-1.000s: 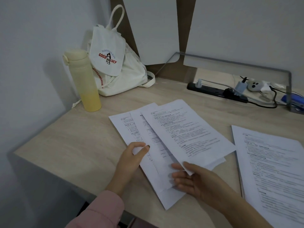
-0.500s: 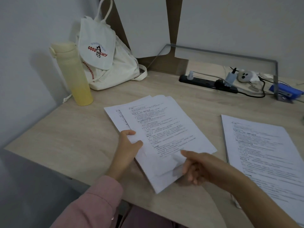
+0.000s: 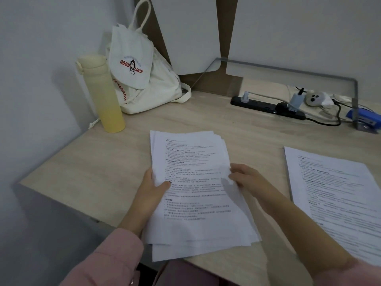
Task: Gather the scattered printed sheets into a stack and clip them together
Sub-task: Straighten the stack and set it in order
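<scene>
The only writing that reads clearly is on the cream canvas bag (image 3: 142,79) leaning in the far left corner: "GOOD LUCY" in red letters, with a small dark figure between the two words. A line of small blue lettering arches above it, too fine to read. Just beside the bag stands a tall pale yellow bottle (image 3: 101,93), upright, with no label showing.

The stack of printed sheets (image 3: 191,157) lies near the front edge of the table (image 3: 82,172), roughly gathered, its edges uneven and fanned at both ends. Its near end hangs out over the table edge. The top page carries dense lines of black print, too small and blurred to make out.

The left hand (image 3: 150,188) grips the stack's left edge, thumb pressed on the top page; its fingers are hidden under the paper. The right hand (image 3: 247,178) holds the right edge, fingers curled against it. A pink sleeve (image 3: 107,259) covers the left forearm.

A second pile of sheets (image 3: 334,193) lies well apart on the right, cut off by the picture's edge, its print equally unreadable. At the back a black power strip (image 3: 268,107) holds several plugs. Near it a blue object (image 3: 365,116) sits partly behind a grey post, cut off at the edge; what it is cannot be told.
</scene>
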Available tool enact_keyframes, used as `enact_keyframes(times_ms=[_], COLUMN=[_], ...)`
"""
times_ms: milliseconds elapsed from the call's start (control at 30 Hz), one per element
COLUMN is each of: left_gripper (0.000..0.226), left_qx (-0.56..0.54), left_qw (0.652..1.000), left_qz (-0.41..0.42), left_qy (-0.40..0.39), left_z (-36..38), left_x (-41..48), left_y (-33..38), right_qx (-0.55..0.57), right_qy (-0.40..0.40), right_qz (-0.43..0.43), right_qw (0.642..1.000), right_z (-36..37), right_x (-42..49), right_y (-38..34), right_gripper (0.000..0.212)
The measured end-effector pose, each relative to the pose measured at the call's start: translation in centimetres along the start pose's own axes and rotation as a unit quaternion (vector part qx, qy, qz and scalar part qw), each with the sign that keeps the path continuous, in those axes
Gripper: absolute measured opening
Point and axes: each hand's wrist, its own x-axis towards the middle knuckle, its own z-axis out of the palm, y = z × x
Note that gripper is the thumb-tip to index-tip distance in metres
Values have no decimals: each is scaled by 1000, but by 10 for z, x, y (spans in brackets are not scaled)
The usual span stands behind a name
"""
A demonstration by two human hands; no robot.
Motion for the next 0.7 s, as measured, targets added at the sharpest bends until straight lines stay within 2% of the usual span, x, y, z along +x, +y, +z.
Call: enact_keyframes(times_ms=[67,200,333,400,467,633,700], left_gripper=[54,57,47,42,41,37,37], left_qx=[-18,-38,-37,-54,-63,-86,-83], left_qw=[1000,999,998,996,995,992,991], left_qz=[11,21,23,32,41,72,85], left_qy=[4,-12,-45,-58,-66,-59,-58], left_z=[4,1,-1,1,4,6,6], left_x=[-2,-5,-12,-16,-19,-22,-21], left_y=[0,2,6,12,19,39,48], right_qx=[0,38,49,91,137,165,179], right_qy=[9,41,83,83,86,192,209], right_qz=[-8,0,-8,-12,-44,-177,-228], right_qw=[1000,998,995,992,986,951,934], right_z=[3,-7,-16,-20,-24,-49,-59], right_x=[4,3,8,9,10,4,-3], right_y=[3,11,19,17,11,-31,-50], right_gripper=[43,41,49,51,46,28,15])
